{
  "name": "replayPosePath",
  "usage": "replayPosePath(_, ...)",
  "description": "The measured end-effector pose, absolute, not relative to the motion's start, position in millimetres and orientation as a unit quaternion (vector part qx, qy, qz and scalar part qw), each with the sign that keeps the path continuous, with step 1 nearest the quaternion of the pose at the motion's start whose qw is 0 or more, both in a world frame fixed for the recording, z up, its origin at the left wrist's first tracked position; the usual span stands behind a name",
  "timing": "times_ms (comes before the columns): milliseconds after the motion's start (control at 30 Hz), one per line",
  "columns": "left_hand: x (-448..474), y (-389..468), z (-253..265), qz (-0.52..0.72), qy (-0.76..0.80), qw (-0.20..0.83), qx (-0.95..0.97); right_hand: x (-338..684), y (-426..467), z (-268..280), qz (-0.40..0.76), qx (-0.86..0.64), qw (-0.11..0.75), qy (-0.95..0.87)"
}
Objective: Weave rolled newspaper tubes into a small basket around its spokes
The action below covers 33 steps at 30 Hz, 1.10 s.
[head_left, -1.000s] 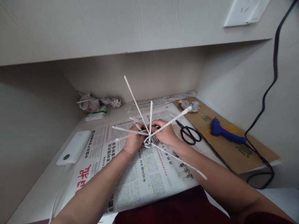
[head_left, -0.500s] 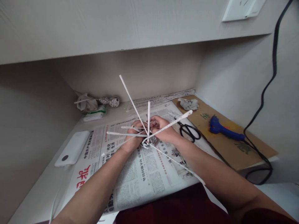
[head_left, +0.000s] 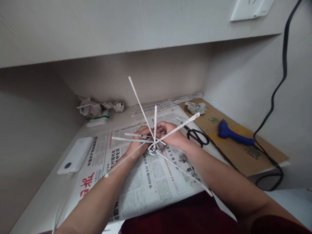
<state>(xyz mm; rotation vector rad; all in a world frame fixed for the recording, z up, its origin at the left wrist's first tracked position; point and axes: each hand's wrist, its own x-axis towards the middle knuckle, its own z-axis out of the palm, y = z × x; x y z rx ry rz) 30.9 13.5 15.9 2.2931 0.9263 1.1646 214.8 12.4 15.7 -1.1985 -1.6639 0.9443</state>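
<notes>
Several white rolled-paper sticks (head_left: pixel 141 107) fan out from a small woven paper piece (head_left: pixel 154 150) in the middle. My left hand (head_left: pixel 138 144) is closed around the far left side of this piece, its fingers partly behind the sticks. From the right, my right hand (head_left: pixel 173 135) is closed with bent fingers, the tips pinched at a paper stick close to the weave. The fingertips of both hands nearly meet there. One long stick crosses in front of my right hand; another slants down over my left wrist. Exactly what lies between the fingertips is partly hidden.
Newspaper (head_left: pixel 136 188) covers the tabletop. Black-handled scissors (head_left: pixel 198 136) lie right of my hand, near a blue glue gun (head_left: pixel 232 133) on cardboard (head_left: pixel 253 152). Thin paper sticks (head_left: pixel 168 104) lie at the back. A white power bank (head_left: pixel 76 154) sits left. An overhead panel (head_left: pixel 136 29) juts out.
A thin stick over my left wrist has swung down, its free end now lower. A short stick end shows beside my right fingers. My hands stay nearly in place.
</notes>
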Motion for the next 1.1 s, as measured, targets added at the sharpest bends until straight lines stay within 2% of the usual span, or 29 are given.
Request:
replayPosePath(500,31,16,-4,0.486,0.392,0.342,0.702,217,8,32,0.473,-0.476,0.421,-0.61)
replayPosePath(767,30,23,1,0.544,0.389,0.415,0.617,215,6,38,0.552,-0.448,0.464,-0.529)
replayPosePath(933,21,27,16,0.602,0.375,0.431,0.558,215,7,34,0.48,-0.456,0.515,-0.544)
replayPosePath(1100,18,25,27,0.604,0.358,0.477,0.528,207,-2,34,0.416,-0.401,0.524,-0.625)
